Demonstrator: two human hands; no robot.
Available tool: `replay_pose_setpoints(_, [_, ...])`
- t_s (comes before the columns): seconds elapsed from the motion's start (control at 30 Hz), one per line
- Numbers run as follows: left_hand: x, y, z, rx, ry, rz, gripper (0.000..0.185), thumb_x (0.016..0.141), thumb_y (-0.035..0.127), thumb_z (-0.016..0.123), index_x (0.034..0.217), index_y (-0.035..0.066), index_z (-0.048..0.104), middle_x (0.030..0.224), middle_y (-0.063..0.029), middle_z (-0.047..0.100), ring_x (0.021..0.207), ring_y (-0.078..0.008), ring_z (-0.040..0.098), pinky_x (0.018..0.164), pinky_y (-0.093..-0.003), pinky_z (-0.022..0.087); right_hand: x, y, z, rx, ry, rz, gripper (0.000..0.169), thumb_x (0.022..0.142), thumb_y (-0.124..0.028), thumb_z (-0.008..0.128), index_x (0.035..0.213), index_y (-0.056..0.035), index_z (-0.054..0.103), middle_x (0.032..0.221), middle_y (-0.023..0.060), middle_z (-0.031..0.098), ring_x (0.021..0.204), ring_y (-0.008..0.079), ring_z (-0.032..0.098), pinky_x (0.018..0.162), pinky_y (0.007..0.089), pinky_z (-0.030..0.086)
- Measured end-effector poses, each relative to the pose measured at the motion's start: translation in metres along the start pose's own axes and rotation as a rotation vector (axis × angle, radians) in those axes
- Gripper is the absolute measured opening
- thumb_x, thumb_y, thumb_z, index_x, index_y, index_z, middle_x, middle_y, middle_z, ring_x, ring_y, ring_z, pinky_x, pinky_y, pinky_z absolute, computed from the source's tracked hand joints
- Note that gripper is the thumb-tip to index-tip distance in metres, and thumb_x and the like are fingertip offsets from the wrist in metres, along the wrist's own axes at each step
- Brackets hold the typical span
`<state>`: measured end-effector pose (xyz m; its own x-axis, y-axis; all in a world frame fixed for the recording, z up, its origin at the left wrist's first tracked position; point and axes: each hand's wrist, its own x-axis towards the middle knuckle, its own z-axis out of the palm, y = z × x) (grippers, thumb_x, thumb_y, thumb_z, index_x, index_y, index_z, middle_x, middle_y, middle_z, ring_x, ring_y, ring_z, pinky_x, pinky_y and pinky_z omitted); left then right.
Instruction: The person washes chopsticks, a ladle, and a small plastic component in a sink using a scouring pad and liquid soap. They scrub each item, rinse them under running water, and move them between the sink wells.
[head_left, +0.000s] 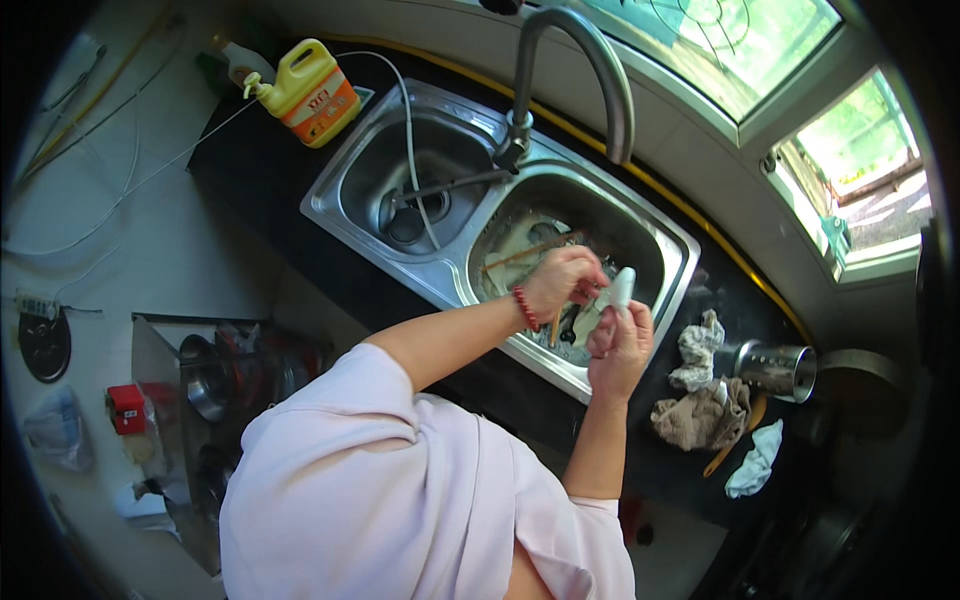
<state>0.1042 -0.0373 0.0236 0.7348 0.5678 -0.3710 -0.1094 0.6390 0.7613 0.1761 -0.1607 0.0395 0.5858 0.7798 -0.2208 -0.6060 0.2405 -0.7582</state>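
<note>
My right hand (621, 343) grips a small white spoon-like utensil (622, 288) upright over the right sink basin (637, 225). Close to its left side is my left hand (564, 276), with a red bead bracelet (526, 308) at the wrist. Its fingers are curled, and whether they hold anything is hidden. Below the hands, the basin contains soapy water, pale dishes (517, 244), partly hidden, and wooden chopsticks (534, 250). A dark utensil (568, 330) lies among the suds.
A curved metal faucet (622, 97) arches over the sink. The left basin (367, 172) has a white hose (410, 127) across it. A yellow detergent jug (319, 97) stands at left. Right of the sink are cloths (701, 416), a wooden-handled utensil (720, 457) and a perforated metal holder (776, 370).
</note>
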Motion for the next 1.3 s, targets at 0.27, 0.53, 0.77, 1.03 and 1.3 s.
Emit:
replay_pose_setpoints(0.27, [-0.078,0.126,-0.180,-0.019,0.571,0.646,0.011,0.089,0.014,0.047,0.092,0.007,0.056,0.064,-0.0017,0.058,0.050,-0.0055,0.049,0.047,-0.0167,0.040,0.032,0.067,0.132,-0.184,-0.267,0.270,0.009,0.086,-0.010,0.055,0.089,-0.0023,0.052,0.067,0.0064,0.055,0.045,0.0102,0.046,0.038,0.0203,0.035])
replay_pose_setpoints(0.53, [-0.113,0.330,-0.375,0.635,0.896,1.031,0.020,0.091,0.023,0.048,0.100,0.007,0.058,0.086,0.0006,0.058,0.073,-0.0051,0.052,0.059,-0.0184,0.042,0.076,0.159,0.357,-0.340,-0.618,0.616,0.012,0.085,-0.010,0.054,0.094,-0.0025,0.049,0.067,0.0049,0.052,0.043,0.0079,0.041,0.037,0.0206,0.029])
replay_pose_setpoints(0.77, [-0.088,0.375,-0.411,0.719,0.282,0.525,0.030,0.091,0.033,0.047,0.091,0.006,0.061,0.083,0.0010,0.057,0.080,-0.0070,0.051,0.074,-0.0218,0.042,0.101,0.225,0.450,-0.271,-0.663,0.639,0.005,0.085,-0.005,0.052,0.088,-0.0055,0.048,0.065,0.0038,0.048,0.042,0.0084,0.035,0.039,0.0228,0.029])
replay_pose_setpoints(1.03, [-0.083,0.365,-0.418,0.653,0.290,0.636,0.036,0.092,0.032,0.045,0.071,0.004,0.052,0.081,-0.0048,0.056,0.076,-0.0105,0.048,0.074,-0.0255,0.041,0.113,0.239,0.463,-0.201,-0.596,0.651,0.007,0.084,-0.002,0.051,0.089,-0.0062,0.048,0.065,0.0034,0.046,0.042,0.0074,0.033,0.039,0.0218,0.027])
replay_pose_setpoints(1.3, [-0.083,0.359,-0.414,0.635,0.340,0.681,0.035,0.092,0.035,0.044,0.079,0.004,0.055,0.068,0.0023,0.047,0.066,-0.0065,0.044,0.064,-0.0204,0.040,0.112,0.235,0.466,-0.177,-0.600,0.644,0.009,0.084,-0.002,0.051,0.091,-0.0066,0.047,0.065,0.0034,0.047,0.041,0.0070,0.031,0.038,0.0214,0.025])
